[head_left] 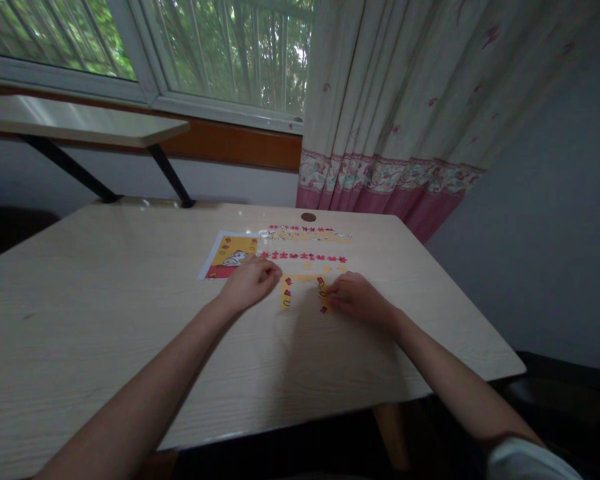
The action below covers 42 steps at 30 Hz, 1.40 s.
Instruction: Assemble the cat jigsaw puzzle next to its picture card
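Observation:
A partly assembled jigsaw puzzle point(287, 293) lies on the table, yellow with red and dark printed shapes. Its pieces form a top row and two side columns around bare tabletop. My right hand point(363, 298) is at the right column, fingers pinched together on a puzzle piece point(323, 292) at its edge. Just left of the puzzle rests my left hand point(253, 283), its fingers curled closed; whatever they may hold is hidden. Beyond it, a printed picture sheet point(219, 260) shows a white cartoon animal on yellow and red, partly covered by that hand.
Loose red pieces point(305, 257) lie in a row behind the puzzle, with yellow and white pieces point(307, 235) farther back. A dark round disc point(309, 217) is near the table's rear edge. A raised shelf point(95, 120) stands at back left; a curtain point(380, 133) hangs behind.

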Each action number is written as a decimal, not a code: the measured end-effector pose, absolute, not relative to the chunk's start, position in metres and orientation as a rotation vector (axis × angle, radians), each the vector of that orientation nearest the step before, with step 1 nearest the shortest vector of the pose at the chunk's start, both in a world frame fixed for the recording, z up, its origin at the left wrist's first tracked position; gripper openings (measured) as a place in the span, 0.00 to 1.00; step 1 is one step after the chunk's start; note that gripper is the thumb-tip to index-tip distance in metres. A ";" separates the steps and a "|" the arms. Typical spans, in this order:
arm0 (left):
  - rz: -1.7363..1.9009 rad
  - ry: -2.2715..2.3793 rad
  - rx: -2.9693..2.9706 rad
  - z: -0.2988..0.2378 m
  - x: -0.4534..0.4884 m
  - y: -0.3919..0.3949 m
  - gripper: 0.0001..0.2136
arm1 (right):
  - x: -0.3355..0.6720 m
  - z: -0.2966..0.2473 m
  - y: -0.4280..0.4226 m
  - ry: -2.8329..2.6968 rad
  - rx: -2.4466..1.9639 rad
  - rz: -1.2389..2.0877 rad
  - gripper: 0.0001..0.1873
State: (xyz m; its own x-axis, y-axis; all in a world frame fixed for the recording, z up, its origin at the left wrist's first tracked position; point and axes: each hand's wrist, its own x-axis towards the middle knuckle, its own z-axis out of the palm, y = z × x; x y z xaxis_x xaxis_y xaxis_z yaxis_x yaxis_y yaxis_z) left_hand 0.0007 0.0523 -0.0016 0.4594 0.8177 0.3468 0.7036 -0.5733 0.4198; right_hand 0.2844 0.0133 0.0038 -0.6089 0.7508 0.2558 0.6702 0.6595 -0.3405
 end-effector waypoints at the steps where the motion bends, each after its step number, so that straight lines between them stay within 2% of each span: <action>1: 0.758 1.297 2.515 -0.001 0.000 0.052 0.11 | 0.285 0.003 0.014 -2.479 -1.144 0.280 0.09; 10: 0.493 1.137 2.692 0.000 -0.003 0.049 0.14 | 0.289 -0.003 0.017 -2.503 -1.194 0.227 0.14; 20: 0.479 1.198 2.729 -0.002 -0.004 0.051 0.14 | 0.263 -0.009 0.056 -2.388 -1.418 0.273 0.10; 29: 0.442 1.189 2.723 0.000 -0.003 0.050 0.16 | 0.236 -0.003 0.087 -2.424 -1.472 0.243 0.14; 42: 0.487 1.178 2.691 0.000 -0.002 0.049 0.16 | 0.239 0.008 0.102 -2.437 -1.496 0.549 0.13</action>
